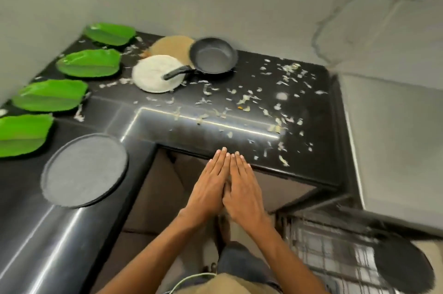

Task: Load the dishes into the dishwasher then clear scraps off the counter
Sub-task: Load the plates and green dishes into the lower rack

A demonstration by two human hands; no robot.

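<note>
Dishes sat on the black L-shaped counter (311,169): 4 green leaf-shaped plates (90,63) in a row along the left wall, a grey round plate (84,170) near the front edge, a white plate (157,73) and a tan plate (171,45) at the back. A black frying pan (213,55) rested with its handle over the white plate. Pale scraps (244,98) littered the right half. Left hand (211,188) and right hand (247,192) lay flat, side by side, fingers straight, holding nothing. Dishwasher rack (335,245) stood lower right.
</note>
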